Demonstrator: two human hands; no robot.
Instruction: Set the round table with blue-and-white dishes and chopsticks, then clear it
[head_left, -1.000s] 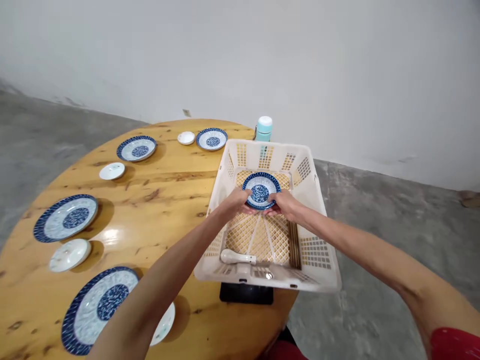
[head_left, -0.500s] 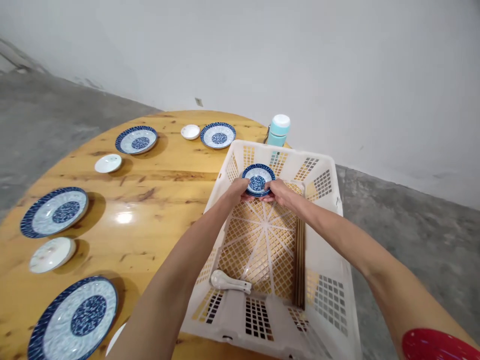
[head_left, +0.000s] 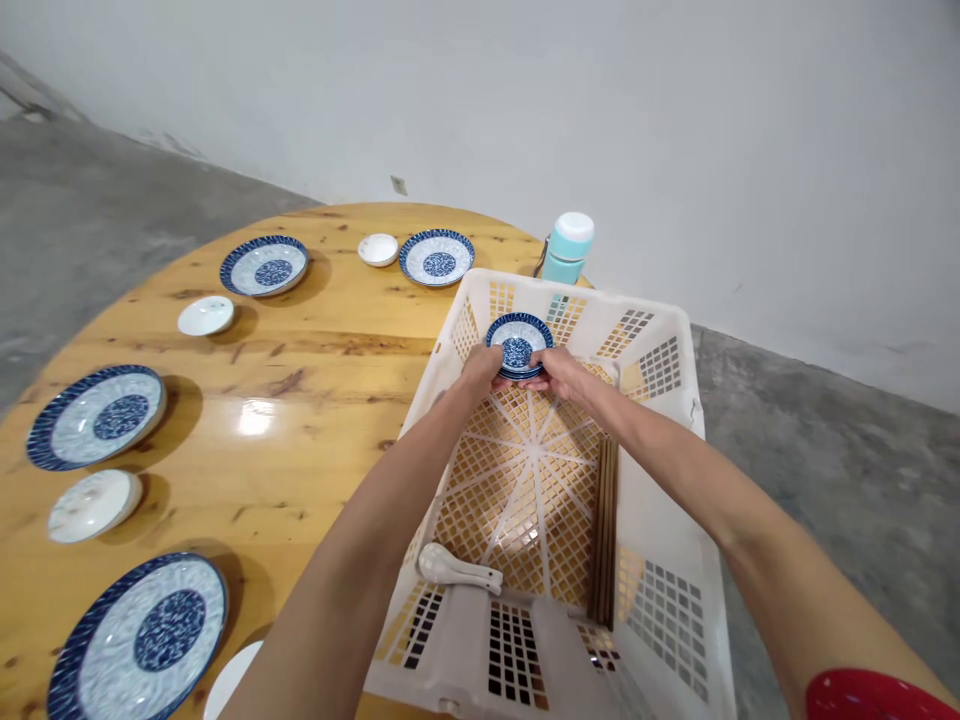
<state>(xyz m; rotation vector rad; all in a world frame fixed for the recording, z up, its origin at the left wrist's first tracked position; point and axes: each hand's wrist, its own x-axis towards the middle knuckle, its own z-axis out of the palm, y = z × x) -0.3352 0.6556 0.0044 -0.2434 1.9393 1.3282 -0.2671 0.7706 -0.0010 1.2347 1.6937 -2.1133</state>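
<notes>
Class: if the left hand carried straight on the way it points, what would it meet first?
Probably the far wall of the basket: the left hand, holding the small blue plate with the right hand, points toward it. Depth is unclear.

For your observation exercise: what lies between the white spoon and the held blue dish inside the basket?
Head view: only bare lattice floor of the basket lies between spoon and blue dish.
</notes>
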